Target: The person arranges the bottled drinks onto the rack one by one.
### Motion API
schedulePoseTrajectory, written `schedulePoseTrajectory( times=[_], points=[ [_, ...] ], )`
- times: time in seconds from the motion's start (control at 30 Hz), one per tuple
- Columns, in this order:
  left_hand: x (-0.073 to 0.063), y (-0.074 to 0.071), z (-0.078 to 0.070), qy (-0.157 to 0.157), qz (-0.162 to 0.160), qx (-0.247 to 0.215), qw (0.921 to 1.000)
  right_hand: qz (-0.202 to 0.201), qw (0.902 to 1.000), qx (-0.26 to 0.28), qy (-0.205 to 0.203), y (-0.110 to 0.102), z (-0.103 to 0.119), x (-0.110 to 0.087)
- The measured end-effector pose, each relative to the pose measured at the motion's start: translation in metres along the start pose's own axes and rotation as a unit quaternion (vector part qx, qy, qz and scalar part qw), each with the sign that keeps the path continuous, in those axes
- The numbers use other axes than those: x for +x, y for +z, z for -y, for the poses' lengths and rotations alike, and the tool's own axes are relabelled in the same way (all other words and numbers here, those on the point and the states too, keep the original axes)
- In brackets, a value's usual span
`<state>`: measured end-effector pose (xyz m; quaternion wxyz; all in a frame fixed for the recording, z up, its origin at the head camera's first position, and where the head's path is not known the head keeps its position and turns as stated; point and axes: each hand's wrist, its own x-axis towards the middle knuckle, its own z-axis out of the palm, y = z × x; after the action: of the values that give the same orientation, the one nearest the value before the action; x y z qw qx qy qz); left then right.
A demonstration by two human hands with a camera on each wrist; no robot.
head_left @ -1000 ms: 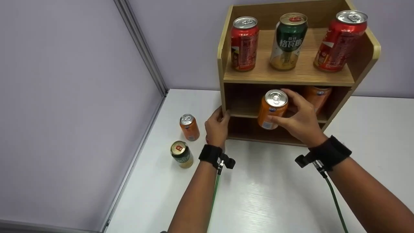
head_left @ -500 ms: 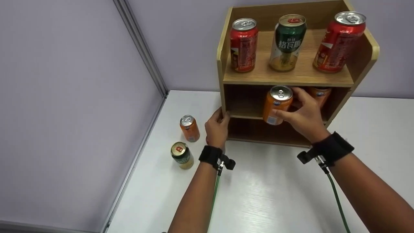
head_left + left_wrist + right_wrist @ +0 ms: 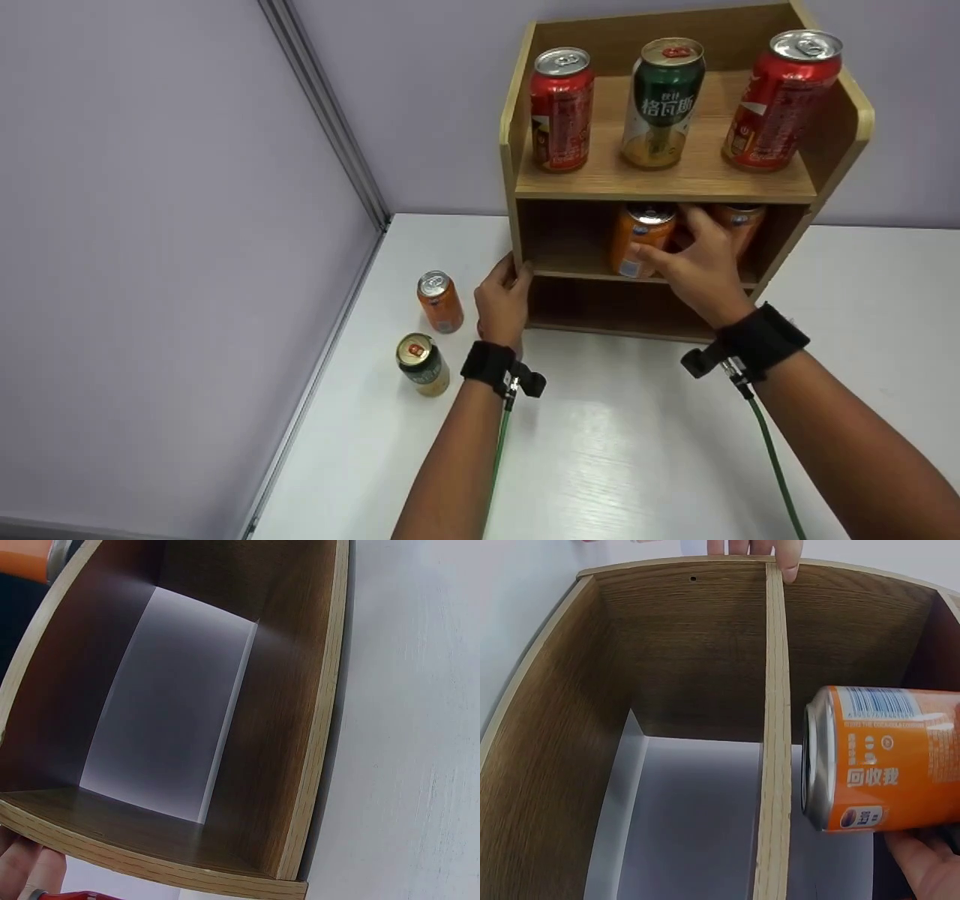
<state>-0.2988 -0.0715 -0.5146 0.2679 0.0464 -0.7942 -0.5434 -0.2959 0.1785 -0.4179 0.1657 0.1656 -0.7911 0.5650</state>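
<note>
My right hand (image 3: 703,270) holds an upright orange soda can (image 3: 637,244) in the middle compartment of a small wooden shelf (image 3: 667,193). In the right wrist view that can (image 3: 896,757) lies sideways across the picture, its base near the board's edge; a small gap shows between them. A second orange can (image 3: 742,225) stands to the right, partly behind the hand. My left hand (image 3: 502,304) grips the shelf's left side panel, thumb at the front edge and fingers (image 3: 30,866) outside.
On the top board stand a red can (image 3: 562,112), a green-and-gold can (image 3: 662,105) and another red can (image 3: 780,105). Left of the shelf, an orange can (image 3: 440,304) and a green-and-gold can (image 3: 424,366) stand on the white table (image 3: 600,450). Something red is mostly hidden by my left hand.
My right hand has moved the orange can from in front of the shelf back into the middle compartment, beside the other orange can. My left hand keeps its grip on the side panel.
</note>
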Motion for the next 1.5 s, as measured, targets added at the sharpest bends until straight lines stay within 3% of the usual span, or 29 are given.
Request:
schedulePoseTrajectory(
  times=[0.1,0.4,0.6,0.87,1.1,1.5],
  points=[
    [-0.001,0.0,0.001,-0.007,0.002,-0.013,0.9999,0.003,0.9999,0.012,0.0,0.003,-0.001,0.002],
    [-0.002,0.0,0.002,-0.013,0.002,-0.037,0.9992,0.004,0.9971,-0.071,0.028,0.006,-0.002,0.007],
    [-0.001,0.0,0.002,-0.009,-0.001,-0.024,0.9997,0.023,0.9971,-0.055,0.047,0.007,-0.004,0.009],
    [-0.002,0.001,0.002,-0.013,0.003,-0.042,0.999,0.046,0.9963,-0.058,0.045,0.006,-0.01,0.012],
    [-0.001,-0.001,0.002,0.006,0.01,-0.006,0.9999,0.047,0.9955,-0.074,0.035,0.005,-0.013,0.014],
    [0.0,-0.001,0.002,0.001,0.004,-0.009,1.0,0.041,0.9951,-0.081,0.04,0.007,-0.014,0.018]
  ],
)
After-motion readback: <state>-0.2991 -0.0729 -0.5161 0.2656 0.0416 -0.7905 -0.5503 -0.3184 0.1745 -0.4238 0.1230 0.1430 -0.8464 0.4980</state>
